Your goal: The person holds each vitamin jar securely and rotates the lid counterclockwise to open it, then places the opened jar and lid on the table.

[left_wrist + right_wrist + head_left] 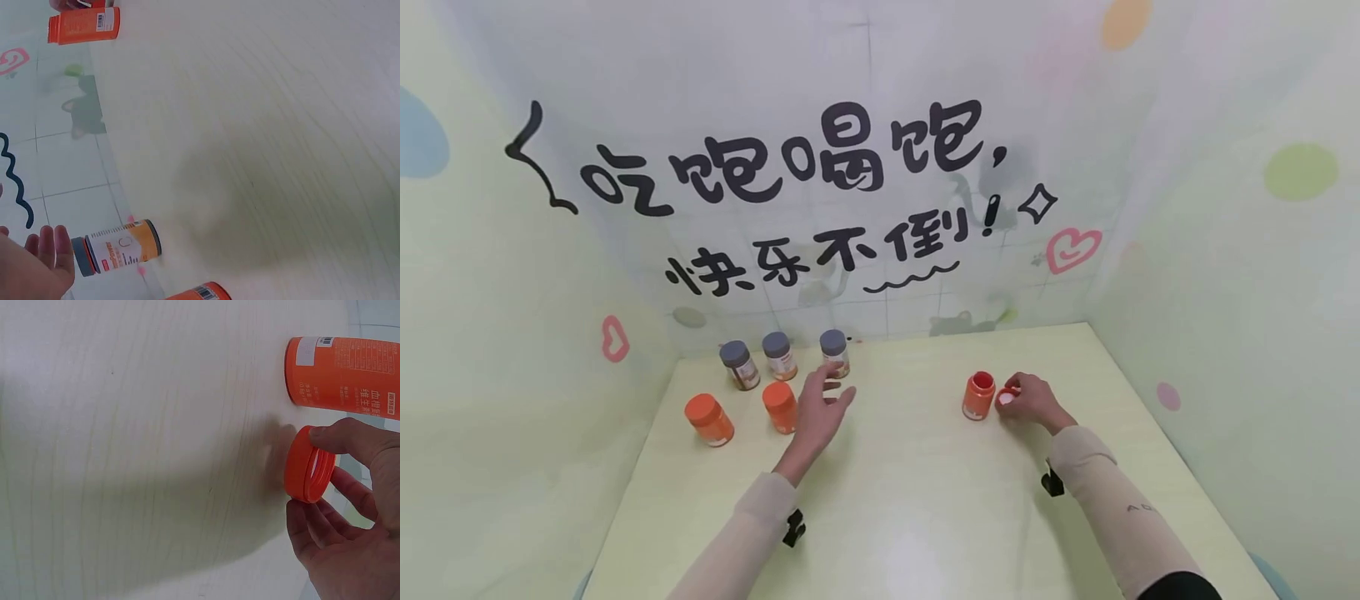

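Note:
My right hand [1033, 400] holds an orange-red screw lid [299, 465] by its rim between thumb and fingers, at the tabletop, its hollow side facing up. Just left of it stands an uncapped orange jar [978, 400] with a printed label, upright. My left hand [818, 410] hovers with fingers spread and nothing in its grasp. Beyond its fingertips is a white-and-orange jar with a dark grey lid [833, 340], partly covered by the hand in the head view; whether they touch I cannot tell. A capped orange jar [779, 408] stands left of the left hand.
Two more dark-lidded jars, one [740, 367] at the far left and another [780, 358] beside it, stand near the back wall. Another capped orange jar [709, 421] is in front of them. Printed walls enclose the pale wooden table [895, 483] at the back and sides.

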Tool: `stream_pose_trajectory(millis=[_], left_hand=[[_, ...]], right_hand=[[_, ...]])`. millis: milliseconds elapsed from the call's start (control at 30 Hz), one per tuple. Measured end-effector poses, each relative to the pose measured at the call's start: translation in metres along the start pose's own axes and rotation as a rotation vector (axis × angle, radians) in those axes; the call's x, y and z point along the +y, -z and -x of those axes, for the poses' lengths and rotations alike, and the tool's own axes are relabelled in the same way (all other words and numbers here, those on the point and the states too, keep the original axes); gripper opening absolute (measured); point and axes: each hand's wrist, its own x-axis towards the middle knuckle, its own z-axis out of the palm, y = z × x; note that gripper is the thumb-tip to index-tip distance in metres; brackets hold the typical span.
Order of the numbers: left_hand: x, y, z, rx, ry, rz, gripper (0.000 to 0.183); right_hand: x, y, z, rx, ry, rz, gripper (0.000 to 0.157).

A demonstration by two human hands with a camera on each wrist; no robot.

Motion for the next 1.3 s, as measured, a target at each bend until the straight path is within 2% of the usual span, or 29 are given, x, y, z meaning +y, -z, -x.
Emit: stream_pose_trajectory(millis=[133, 267, 333, 433, 533, 633, 700, 800, 933, 1133, 1300], left_hand=[[0.001, 0.013, 0.001, 0.091, -0.051, 0.021, 0.045], [0.001, 0.022, 0.003, 0.186, -0.169, 0.003, 0.039], [0.000, 0.027, 0.003, 0.251, -0.235, -0.037, 0.037], [-0.003, 0.033, 0.001, 0.378, -0.290, -0.102, 0.033], [-0.009, 0.041, -0.001, 0.497, -0.271, -0.138, 0.036], [-0.018, 0.048, -0.002, 0.547, -0.167, -0.151, 0.046], [-0.023, 0.052, -0.001, 0.533, -0.075, -0.147, 0.055], [-0.033, 0.056, 0.000, 0.463, 0.061, -0.131, 0.071], [-0.046, 0.059, 0.002, 0.354, 0.176, -0.083, 0.090], [-0.060, 0.061, 0.000, 0.255, 0.234, 0.008, 0.098], [-0.066, 0.062, -0.004, 0.190, 0.261, 0.025, 0.096]], right_hand=[[0.000, -0.001, 0.000, 0.007, 0.012, 0.002, 0.047], [0.002, -0.002, -0.001, 0.010, 0.009, 0.014, 0.046], [0.004, -0.003, -0.002, 0.014, 0.010, 0.026, 0.046], [0.005, -0.003, -0.003, 0.027, 0.017, 0.034, 0.047], [0.005, -0.002, -0.004, 0.029, 0.023, 0.038, 0.052], [0.003, -0.002, -0.004, 0.017, 0.001, 0.020, 0.061], [0.001, -0.002, -0.002, 0.007, -0.011, 0.015, 0.066], [0.000, -0.001, 0.002, -0.005, -0.027, 0.006, 0.070], [0.002, 0.000, 0.007, -0.023, -0.039, -0.017, 0.069], [0.008, -0.002, 0.012, -0.039, -0.046, -0.072, 0.069], [0.013, -0.003, 0.017, -0.030, -0.044, -0.092, 0.071]])
